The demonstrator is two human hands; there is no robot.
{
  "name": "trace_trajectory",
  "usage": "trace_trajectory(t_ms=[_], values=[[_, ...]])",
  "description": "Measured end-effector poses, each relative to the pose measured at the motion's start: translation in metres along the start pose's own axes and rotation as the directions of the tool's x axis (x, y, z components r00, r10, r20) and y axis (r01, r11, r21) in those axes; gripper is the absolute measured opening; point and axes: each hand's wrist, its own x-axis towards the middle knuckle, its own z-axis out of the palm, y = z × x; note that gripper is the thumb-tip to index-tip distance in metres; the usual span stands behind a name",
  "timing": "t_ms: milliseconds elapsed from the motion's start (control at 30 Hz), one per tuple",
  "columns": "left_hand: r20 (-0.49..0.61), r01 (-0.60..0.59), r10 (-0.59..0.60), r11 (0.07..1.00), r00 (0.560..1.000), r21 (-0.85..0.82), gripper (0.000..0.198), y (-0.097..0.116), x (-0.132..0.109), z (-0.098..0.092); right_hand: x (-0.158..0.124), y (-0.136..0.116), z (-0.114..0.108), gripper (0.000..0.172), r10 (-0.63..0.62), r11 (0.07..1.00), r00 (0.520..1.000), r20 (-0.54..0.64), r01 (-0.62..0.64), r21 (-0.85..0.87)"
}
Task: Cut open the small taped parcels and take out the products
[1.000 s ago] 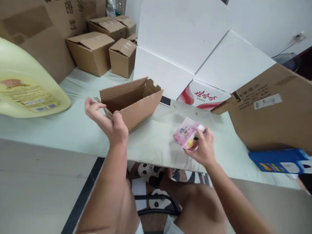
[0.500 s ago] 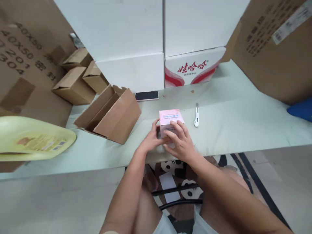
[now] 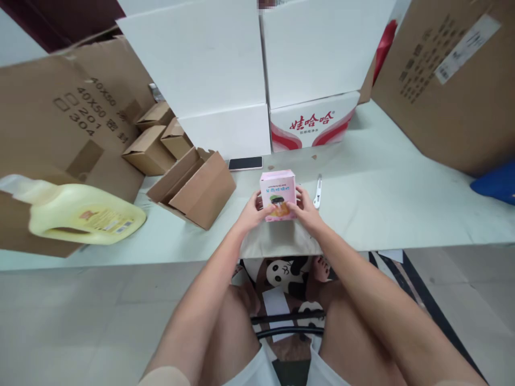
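A small pink carton [image 3: 278, 192] with blue lettering and a printed jar picture stands near the table's front edge, its printed face toward me. My left hand [image 3: 254, 210] grips its left side, with the thumb on the front face. On the opposite side my right hand [image 3: 304, 208] holds it the same way, thumb on the front and fingers around the edge. Just right of my right hand lies a white utility knife [image 3: 318, 192]. Behind the carton, to the left, rests a dark-screened phone [image 3: 245, 163].
An open brown cardboard box [image 3: 203, 193] sits left of my hands, beside a yellow jug [image 3: 92, 212] lying on its side. White cartons [image 3: 221, 128] line the back of the pale-covered table [image 3: 386, 198]. A large brown box [image 3: 450, 102] and a blue object [image 3: 494, 185] are at right.
The pink carton now shows its jar-printed front, where its top was most visible before. My right hand has moved from the front face to the right side. The view has shifted left.
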Motion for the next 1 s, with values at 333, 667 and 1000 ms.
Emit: trace_trajectory(t_ms=[333, 667, 1000], values=[[0.040, 0.075, -0.075, 0.997, 0.996, -0.014, 0.079, 0.182, 0.101, -0.018, 0.122, -0.166, 0.006, 0.048, -0.211, 0.967, 0.974, -0.079, 0.220, 0.131], [0.168, 0.083, -0.110, 0.983, 0.980, 0.161, 0.064, 0.166, 0.085, 0.001, 0.080, -0.142, -0.014, 0.065, -0.201, 0.972, 0.963, -0.179, 0.219, 0.083], [0.253, -0.214, -0.043, 0.411, 0.966, 0.886, 0.039, 0.021, 0.039, 0.024, 0.014, -0.081, -0.211, 0.013, 0.194, 0.967, 0.567, -0.800, -0.249, 0.058]])
